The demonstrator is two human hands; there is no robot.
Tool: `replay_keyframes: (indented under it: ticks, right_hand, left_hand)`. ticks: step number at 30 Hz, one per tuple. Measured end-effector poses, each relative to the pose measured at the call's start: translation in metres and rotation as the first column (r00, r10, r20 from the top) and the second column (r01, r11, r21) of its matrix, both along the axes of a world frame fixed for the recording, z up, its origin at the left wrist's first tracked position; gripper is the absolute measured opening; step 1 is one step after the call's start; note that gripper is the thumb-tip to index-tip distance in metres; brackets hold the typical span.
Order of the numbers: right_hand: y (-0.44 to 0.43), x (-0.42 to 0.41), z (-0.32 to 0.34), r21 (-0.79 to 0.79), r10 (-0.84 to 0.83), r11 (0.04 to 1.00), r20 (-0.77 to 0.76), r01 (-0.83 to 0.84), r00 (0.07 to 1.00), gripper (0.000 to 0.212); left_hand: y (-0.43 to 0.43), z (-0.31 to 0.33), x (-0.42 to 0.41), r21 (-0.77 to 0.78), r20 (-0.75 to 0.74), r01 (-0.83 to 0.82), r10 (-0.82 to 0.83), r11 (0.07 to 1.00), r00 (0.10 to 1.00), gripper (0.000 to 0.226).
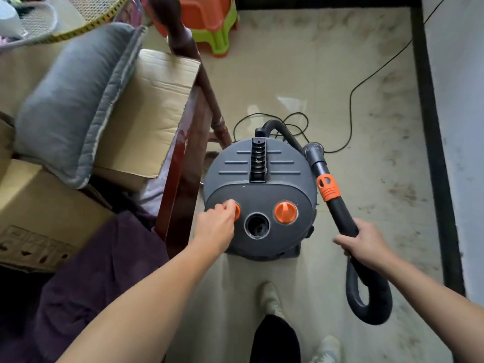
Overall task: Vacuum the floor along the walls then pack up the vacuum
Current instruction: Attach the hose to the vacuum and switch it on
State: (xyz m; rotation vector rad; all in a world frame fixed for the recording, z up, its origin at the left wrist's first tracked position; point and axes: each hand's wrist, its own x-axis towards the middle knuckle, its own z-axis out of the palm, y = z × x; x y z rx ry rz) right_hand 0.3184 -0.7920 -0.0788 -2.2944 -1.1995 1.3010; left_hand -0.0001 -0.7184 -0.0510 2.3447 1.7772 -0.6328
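Note:
A round grey canister vacuum [262, 176] stands on the pale floor, seen from above. Its top has a black handle slot, an open round port [257, 226] and two orange knobs. My left hand [218, 224] is closed on the left orange knob [237, 210]; the right orange knob [286, 212] is free. My right hand [366, 243] grips the black wand [340, 216] below its orange collar [328, 187]. The ribbed black hose [372, 302] loops down behind that hand. Another length of hose curves out from the vacuum's far side.
A thin black power cord [351, 100] runs across the floor to the far right. A dark wooden bed frame [183, 163] with cardboard boxes and a grey cushion [76, 100] crowds the left. Stacked plastic stools [209, 22] stand ahead. A black baseboard [432, 142] lines the white right wall.

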Motion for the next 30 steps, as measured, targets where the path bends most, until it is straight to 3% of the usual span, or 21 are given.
replay_keyframes:
  ticks: [5,8,13,16,22,30]
  right_hand:
    - [0.01,-0.008,-0.011,-0.022,-0.067,0.998,-0.028,0.066,0.997,0.024]
    - [0.009,-0.002,-0.014,-0.016,-0.081,0.997,-0.005,0.081,0.997,0.025]
    - [0.005,0.02,-0.02,-0.03,-0.109,0.994,0.017,0.109,0.994,0.02]
    - [0.003,0.04,-0.025,-0.045,-0.14,0.989,-0.019,0.139,0.99,0.021]
    - [0.002,0.072,-0.034,-0.083,-0.172,0.983,-0.07,0.166,0.983,0.022]
    - [0.017,0.116,-0.025,-0.112,-0.11,0.989,-0.12,0.097,0.987,0.019]
  left_hand:
    - [0.007,0.009,0.0,0.047,0.103,-0.045,0.039,0.998,0.994,0.017]
    - [0.004,0.014,0.02,0.116,0.2,-0.057,0.033,0.992,0.979,0.025]
    - [0.0,0.007,0.088,-0.047,0.332,-0.044,0.057,0.998,0.942,0.036]
    - [0.0,-0.002,0.11,-0.109,0.295,-0.073,0.103,0.991,0.95,0.035]
    - [-0.008,-0.008,0.114,-0.075,0.28,-0.081,0.099,0.994,0.955,0.027]
    - [-0.004,0.001,0.127,-0.137,0.075,-0.066,0.077,0.988,0.994,0.016]
